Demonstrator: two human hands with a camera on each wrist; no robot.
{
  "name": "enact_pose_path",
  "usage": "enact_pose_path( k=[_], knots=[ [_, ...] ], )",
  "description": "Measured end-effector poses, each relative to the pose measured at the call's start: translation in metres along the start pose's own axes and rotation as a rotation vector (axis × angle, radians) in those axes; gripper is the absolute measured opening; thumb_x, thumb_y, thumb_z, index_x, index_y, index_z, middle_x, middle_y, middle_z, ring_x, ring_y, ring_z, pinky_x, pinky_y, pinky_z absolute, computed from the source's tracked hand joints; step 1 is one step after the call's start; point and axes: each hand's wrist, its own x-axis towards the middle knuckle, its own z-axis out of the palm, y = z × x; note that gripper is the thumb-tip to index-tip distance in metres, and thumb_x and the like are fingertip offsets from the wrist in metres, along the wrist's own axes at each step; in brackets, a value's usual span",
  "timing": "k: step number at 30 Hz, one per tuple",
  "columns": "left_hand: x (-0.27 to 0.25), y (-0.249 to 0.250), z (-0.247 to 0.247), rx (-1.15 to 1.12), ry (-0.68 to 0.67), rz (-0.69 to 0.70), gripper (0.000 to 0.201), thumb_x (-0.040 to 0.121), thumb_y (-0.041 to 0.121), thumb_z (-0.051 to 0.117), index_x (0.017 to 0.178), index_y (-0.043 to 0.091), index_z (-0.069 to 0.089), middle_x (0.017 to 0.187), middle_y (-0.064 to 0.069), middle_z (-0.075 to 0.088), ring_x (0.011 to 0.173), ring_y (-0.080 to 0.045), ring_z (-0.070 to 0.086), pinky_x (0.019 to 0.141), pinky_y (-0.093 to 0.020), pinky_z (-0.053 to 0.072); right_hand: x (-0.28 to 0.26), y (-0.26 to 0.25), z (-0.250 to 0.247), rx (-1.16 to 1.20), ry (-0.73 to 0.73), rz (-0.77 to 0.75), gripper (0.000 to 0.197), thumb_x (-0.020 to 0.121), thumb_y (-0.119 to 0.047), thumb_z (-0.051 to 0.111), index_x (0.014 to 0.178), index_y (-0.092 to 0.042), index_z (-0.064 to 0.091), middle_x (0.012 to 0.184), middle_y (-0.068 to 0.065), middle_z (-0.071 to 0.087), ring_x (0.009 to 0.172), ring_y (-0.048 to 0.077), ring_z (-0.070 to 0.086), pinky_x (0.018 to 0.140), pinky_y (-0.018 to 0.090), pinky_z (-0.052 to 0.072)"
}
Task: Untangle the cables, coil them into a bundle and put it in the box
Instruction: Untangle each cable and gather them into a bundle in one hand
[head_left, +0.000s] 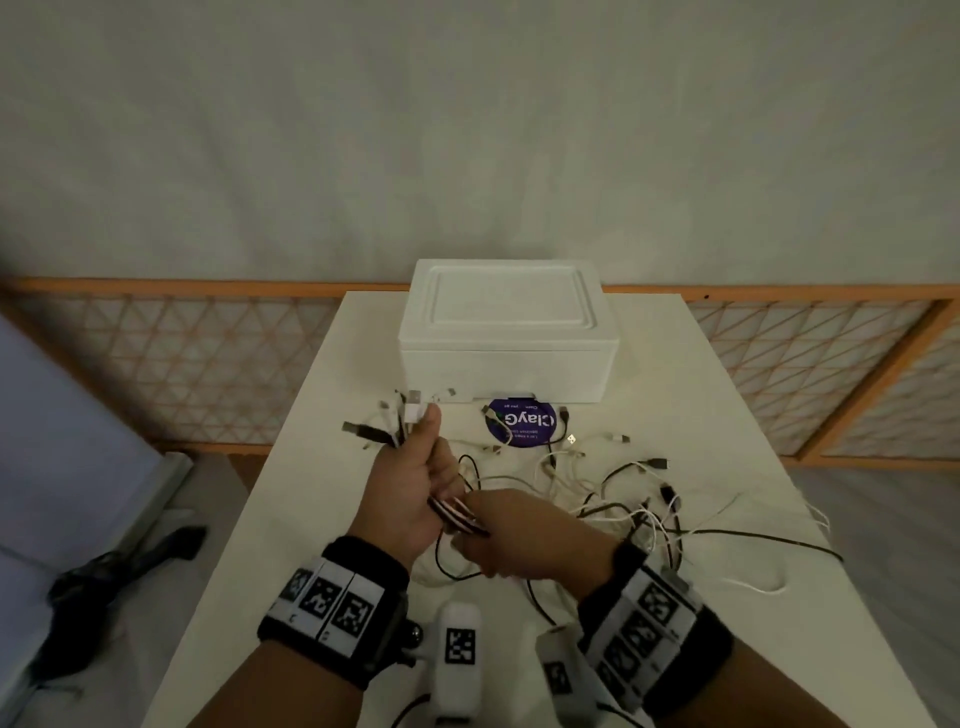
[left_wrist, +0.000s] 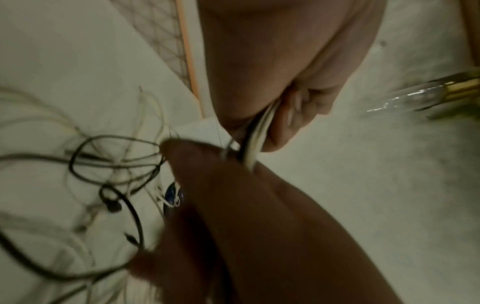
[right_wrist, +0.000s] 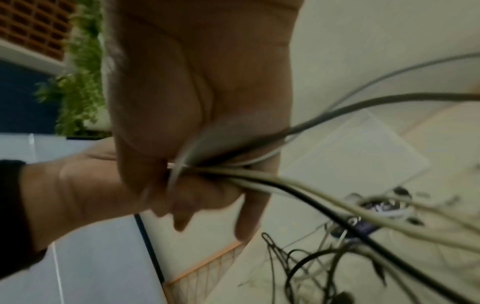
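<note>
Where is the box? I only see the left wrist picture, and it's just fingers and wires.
Observer: The white box sits at the far end of the table, with its lid on.
Operator: Where are the plugs?
Observer: A bunch of plug ends sticks out above the left hand, which grips the cables.
Operator: And my other hand?
Observer: The right hand grips the same cables right beside the left. From there the loose tangle spreads over the table's right side.
</note>
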Motion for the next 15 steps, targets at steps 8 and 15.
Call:
enact_pose_path(
  k=[8,15],
  knots=[
    [-0.004,0.028,-0.061,-0.165,0.206,0.046,0.052,0.097,0.034,0.047,0.048,0.024,0.033,0.042,0.008,0.018,0.048,-0.012,0.003,0.038,-0.02,0.011,-0.044,0.066,-0.033,-0.176,0.119,0.159,0.005,0.088,-0.031,0.055,0.084,-0.03,0.057,0.078,-0.011,0.057,0.081,0.011,0.058,0.072,0.026,0.045],
    [0.007,0.057,-0.081,-0.253,0.255,0.086,0.053,0.095,0.041,0.047,0.05,0.023,0.027,0.039,0.007,0.019,0.044,-0.01,0.004,0.034,-0.019,0.012,-0.035,0.092,-0.027,-0.29,-0.037,0.23,0.02,0.078,-0.036,0.062,0.068,-0.029,0.048,0.072,-0.01,0.053,0.078,0.013,0.054,0.062,0.024,0.04]
  ],
)
